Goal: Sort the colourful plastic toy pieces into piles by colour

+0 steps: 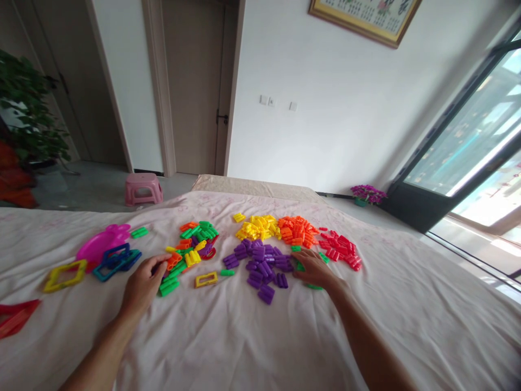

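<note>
My left hand (145,278) is at the left edge of a mixed heap of plastic building blocks, its fingers curled and closed at an orange block (174,262). Green blocks (169,288) lie just below its fingertips, and yellow blocks (192,257) sit to the right. My right hand (314,268) rests palm down, fingers spread, over a few green blocks (300,266) that it partly covers. Directly left of it spreads a pile of purple blocks (260,260). Beyond are yellow (257,227) and orange piles (298,231), with red blocks (340,248) to the right.
A pink sheet (228,342) covers the surface. On the left lie a magenta plastic piece (100,247), blue frames (116,260), a yellow frame (65,276) and a red piece (16,317). A small yellow frame (205,279) lies between my hands. A pink stool (143,189) stands beyond.
</note>
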`<act>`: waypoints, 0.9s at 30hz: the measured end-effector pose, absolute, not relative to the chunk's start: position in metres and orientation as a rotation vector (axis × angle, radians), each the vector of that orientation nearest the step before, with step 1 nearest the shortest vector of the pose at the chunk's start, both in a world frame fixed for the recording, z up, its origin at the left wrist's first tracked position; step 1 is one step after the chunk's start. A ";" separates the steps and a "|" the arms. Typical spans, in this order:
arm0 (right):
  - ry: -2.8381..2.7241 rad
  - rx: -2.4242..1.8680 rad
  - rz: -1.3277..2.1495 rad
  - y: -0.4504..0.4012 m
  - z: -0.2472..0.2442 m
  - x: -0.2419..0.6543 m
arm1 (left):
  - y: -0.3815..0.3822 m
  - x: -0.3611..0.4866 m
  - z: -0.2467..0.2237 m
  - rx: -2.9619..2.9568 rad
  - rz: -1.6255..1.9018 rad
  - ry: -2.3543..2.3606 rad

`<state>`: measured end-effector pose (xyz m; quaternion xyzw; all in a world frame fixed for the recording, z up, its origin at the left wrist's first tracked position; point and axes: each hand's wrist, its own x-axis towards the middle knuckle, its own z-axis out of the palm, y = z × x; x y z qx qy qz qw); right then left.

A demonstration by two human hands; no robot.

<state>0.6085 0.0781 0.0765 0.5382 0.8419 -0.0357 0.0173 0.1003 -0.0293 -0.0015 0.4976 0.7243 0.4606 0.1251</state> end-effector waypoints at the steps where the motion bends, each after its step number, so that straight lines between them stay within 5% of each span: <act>1: 2.597 1.689 -0.098 0.077 0.078 0.608 | -0.029 0.100 -0.001 1.455 1.340 2.114; 18: 2.793 1.841 0.107 0.052 0.096 0.532 | -0.030 0.103 0.000 1.458 1.354 2.087; 27: 3.134 1.255 0.005 0.012 0.085 0.413 | -0.030 0.104 0.000 1.455 1.364 2.052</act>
